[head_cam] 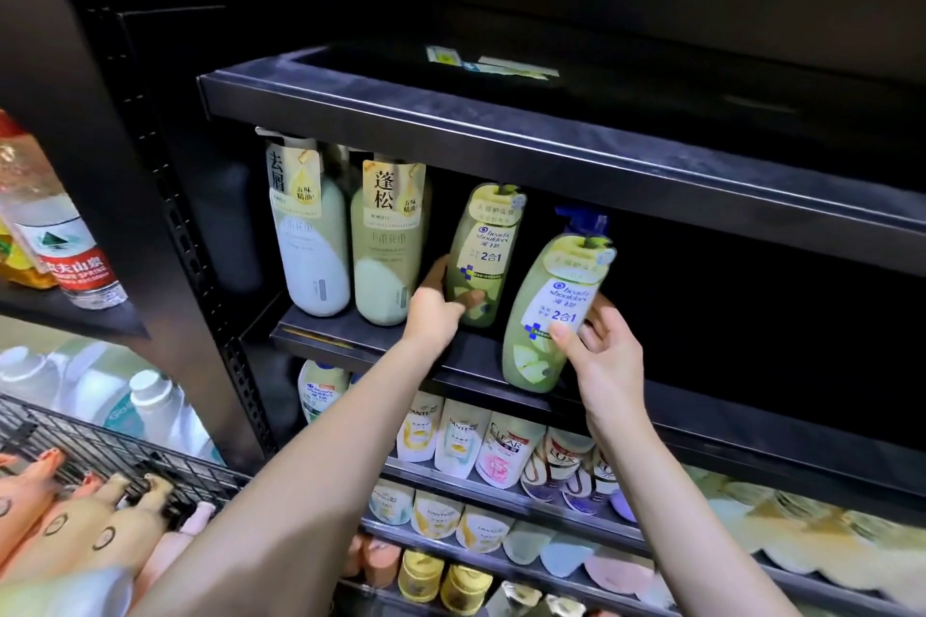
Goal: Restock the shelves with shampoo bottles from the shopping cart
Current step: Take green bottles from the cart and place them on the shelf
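Note:
Two green Head & Shoulders shampoo bottles are at the middle black shelf (381, 346). My left hand (441, 303) grips the first green bottle (483, 251) near its base; it stands on the shelf, leaning slightly. My right hand (599, 348) grips the second green bottle (556, 311), which has a blue pump top and is tilted, its base at the shelf's front edge. Two tall pale green pump bottles (345, 236) stand to the left on the same shelf. The wire shopping cart (100, 456) at lower left holds several peach-coloured bottles (85, 526).
An upper black shelf (501, 135) overhangs the bottles closely. The middle shelf to the right of the bottles is dark and bare. Lower shelves carry Pantene, Clear and Lux bottles (496, 446). Water bottles (65, 246) stand on the left rack.

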Available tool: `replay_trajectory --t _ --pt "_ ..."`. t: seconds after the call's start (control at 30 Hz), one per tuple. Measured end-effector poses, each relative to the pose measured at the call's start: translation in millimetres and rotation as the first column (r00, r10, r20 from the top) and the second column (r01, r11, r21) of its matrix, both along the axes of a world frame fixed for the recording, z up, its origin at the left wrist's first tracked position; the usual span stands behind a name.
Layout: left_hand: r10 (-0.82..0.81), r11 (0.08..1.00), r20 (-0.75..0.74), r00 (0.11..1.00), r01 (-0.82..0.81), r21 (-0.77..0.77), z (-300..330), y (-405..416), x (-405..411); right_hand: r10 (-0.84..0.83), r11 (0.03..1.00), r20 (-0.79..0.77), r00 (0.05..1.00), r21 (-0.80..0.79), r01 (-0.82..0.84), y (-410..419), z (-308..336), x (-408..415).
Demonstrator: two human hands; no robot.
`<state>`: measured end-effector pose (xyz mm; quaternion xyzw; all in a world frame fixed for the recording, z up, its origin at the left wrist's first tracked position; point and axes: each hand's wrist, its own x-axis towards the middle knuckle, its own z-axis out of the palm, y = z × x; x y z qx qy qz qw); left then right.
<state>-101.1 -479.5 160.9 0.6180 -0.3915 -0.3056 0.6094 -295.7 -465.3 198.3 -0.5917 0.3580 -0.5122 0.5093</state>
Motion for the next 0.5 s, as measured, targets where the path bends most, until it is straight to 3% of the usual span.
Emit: replay_trajectory --t 0.17,0.27,0.37,0.5 --pt "-0.013 0.998 0.078 0.997 0.008 0.065 -9.7 4.7 2.1 0.003 0.999 -0.089 0.996 -0.040 -0.007 -6.5 -4.8 3.5" --pt "-0.012 0.997 0.166 0.986 0.000 0.073 -12.0 9.6 0.4 0.051 0.996 -0.233 0.971 -0.055 -0.066 -4.8 -18.3 -2.1" --pt "0.032 0.996 0.180 0.983 -0.048 0.080 -15.8 8.7 1.0 0.052 0.996 -0.366 0.929 -0.046 -0.073 -4.6 -35.9 -6.8" --pt "0.040 0.993 0.156 0.987 -0.056 0.101 -13.9 10.1 1.7 0.056 0.997 -0.382 0.923 -0.033 -0.074 -6.8 -35.8 4.5"
